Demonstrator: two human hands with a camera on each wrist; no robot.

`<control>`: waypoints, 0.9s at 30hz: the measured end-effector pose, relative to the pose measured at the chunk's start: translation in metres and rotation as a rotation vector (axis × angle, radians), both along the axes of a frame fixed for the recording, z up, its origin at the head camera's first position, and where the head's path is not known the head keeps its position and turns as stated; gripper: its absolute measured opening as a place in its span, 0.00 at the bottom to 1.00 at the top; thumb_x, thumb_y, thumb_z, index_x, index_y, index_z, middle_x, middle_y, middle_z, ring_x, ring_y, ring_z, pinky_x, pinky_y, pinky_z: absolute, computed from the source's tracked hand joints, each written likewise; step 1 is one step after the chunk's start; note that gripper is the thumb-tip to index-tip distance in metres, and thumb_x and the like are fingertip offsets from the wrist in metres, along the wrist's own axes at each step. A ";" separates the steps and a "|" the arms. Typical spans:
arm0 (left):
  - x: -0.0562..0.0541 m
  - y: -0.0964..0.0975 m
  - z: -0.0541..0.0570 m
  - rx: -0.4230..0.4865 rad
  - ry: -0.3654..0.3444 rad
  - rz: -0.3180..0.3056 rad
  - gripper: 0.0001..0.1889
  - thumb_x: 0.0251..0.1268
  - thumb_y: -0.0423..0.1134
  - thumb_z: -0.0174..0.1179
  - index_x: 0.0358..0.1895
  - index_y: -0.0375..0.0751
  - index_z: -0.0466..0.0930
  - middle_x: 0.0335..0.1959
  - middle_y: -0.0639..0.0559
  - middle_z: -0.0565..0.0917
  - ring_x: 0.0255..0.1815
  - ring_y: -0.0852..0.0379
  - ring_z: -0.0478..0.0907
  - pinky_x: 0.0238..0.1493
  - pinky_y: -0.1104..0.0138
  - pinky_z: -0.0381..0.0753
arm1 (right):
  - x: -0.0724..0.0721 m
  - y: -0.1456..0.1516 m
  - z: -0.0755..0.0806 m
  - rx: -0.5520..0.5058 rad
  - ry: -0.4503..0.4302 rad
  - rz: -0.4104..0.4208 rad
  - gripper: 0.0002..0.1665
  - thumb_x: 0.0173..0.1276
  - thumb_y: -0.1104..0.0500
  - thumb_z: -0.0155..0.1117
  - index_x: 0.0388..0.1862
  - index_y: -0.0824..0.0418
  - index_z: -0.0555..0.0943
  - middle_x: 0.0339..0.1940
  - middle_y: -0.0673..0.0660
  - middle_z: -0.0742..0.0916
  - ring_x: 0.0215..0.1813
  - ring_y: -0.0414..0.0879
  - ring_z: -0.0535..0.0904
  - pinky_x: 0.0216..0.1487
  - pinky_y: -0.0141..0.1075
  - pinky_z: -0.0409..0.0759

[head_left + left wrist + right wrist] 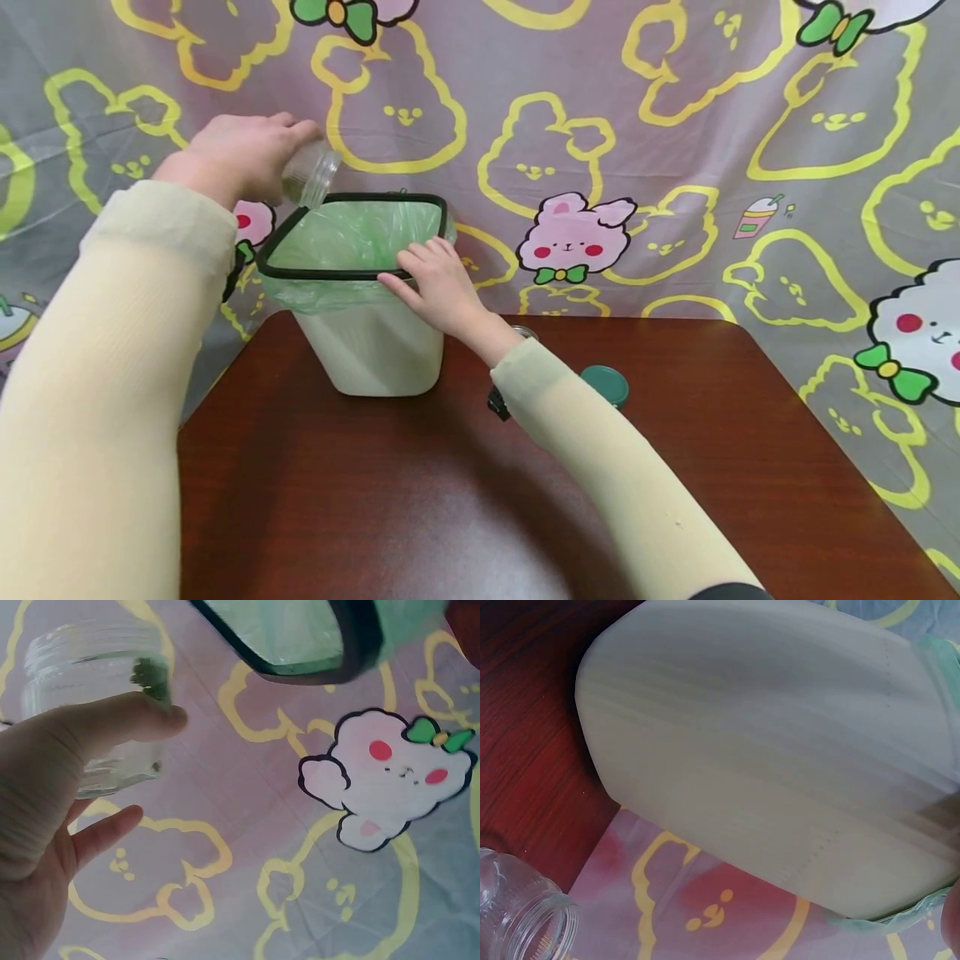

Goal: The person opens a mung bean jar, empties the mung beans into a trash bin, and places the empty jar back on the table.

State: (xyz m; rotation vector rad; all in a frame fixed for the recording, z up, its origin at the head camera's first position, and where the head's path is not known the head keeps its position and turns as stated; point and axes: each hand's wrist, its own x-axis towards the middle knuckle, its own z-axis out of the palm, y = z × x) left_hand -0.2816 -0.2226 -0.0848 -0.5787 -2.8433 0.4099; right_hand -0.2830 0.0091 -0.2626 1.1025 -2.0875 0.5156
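Note:
My left hand (243, 154) grips a clear glass jar (309, 173), tilted mouth-down at the left side of the bin's rim. In the left wrist view, green bits cling inside the jar (97, 675), and the thumb lies across its side. A white trash bin (375, 350) stands on the table, lined with a green plastic bag (352, 229) under a black rim (322, 273). My right hand (442, 287) holds the rim's front right corner, fingers over it and thumb along the outside. Only a sliver of that hand shows in the right wrist view.
A green round lid (606, 385) lies on the brown table (675, 467), right of the bin. Another glass jar (536, 926) stands near the bin, mostly hidden by my right wrist in the head view. A patterned cloth (690, 108) hangs behind the table.

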 end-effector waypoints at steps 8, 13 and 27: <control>-0.002 0.000 -0.001 -0.005 0.005 -0.011 0.47 0.39 0.30 0.74 0.67 0.37 0.58 0.57 0.29 0.67 0.54 0.30 0.68 0.45 0.36 0.70 | -0.001 0.002 0.000 -0.024 0.014 0.009 0.20 0.73 0.49 0.58 0.24 0.58 0.68 0.24 0.50 0.71 0.32 0.47 0.67 0.50 0.39 0.65; -0.001 -0.002 -0.001 0.011 0.020 -0.018 0.46 0.38 0.28 0.73 0.66 0.37 0.58 0.56 0.30 0.67 0.53 0.30 0.68 0.45 0.37 0.70 | 0.000 0.001 -0.001 -0.018 0.006 0.012 0.21 0.73 0.49 0.58 0.24 0.58 0.67 0.23 0.50 0.70 0.31 0.46 0.67 0.50 0.39 0.65; 0.000 -0.002 -0.003 -0.010 0.016 -0.024 0.45 0.40 0.27 0.71 0.66 0.36 0.58 0.57 0.28 0.67 0.55 0.29 0.68 0.43 0.36 0.71 | -0.001 0.000 -0.001 -0.006 0.011 0.009 0.21 0.73 0.48 0.58 0.24 0.57 0.67 0.23 0.50 0.70 0.31 0.46 0.67 0.51 0.39 0.65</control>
